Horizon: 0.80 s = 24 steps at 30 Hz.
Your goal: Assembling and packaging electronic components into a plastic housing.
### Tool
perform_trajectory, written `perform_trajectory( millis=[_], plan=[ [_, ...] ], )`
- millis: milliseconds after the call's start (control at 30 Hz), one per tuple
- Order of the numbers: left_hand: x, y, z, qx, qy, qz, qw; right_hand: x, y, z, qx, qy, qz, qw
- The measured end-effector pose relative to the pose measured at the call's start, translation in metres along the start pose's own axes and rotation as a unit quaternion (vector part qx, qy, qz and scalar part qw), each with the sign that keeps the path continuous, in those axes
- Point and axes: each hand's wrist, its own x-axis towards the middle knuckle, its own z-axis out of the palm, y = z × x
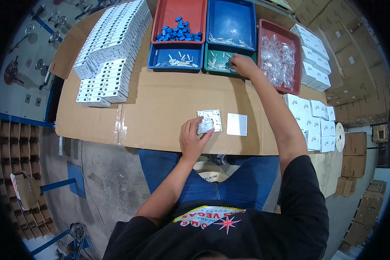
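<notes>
My left hand (190, 138) grips a small clear plastic bag (206, 125) between thumb and fingers. The bag lies over a square white plastic box base (217, 116) on the cardboard surface, partly covering it. Just right of that base lies a flat square white cover (237, 124). With my arm stretched forward, my right hand (243, 66) is in the green tray (223, 73), which holds small white stick-like pieces (216, 64). Its fingertips are drawn together among these pieces; what they hold is too small to make out.
Around the green tray stand a red tray of blue parts (177, 32), two blue trays (231, 17) (173, 68) with white pieces, and a dark red tray of clear bags (276, 63). White boxes are stacked left (104, 56) and right (307, 119). Cardboard (160, 108) covers the table.
</notes>
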Motion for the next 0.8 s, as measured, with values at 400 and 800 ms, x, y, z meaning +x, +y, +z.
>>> perform_trajectory(
  millis=[400, 800],
  plan=[
    [-0.003, -0.003, 0.005, -0.002, 0.016, 0.012, 1.000, -0.027, 0.004, -0.014, 0.152, 0.174, 0.065, 0.971],
    [-0.001, -0.008, 0.009, -0.011, 0.002, 0.006, 1.000, -0.169, -0.148, 0.031, 0.522, 0.099, 0.129, 0.837]
  ],
)
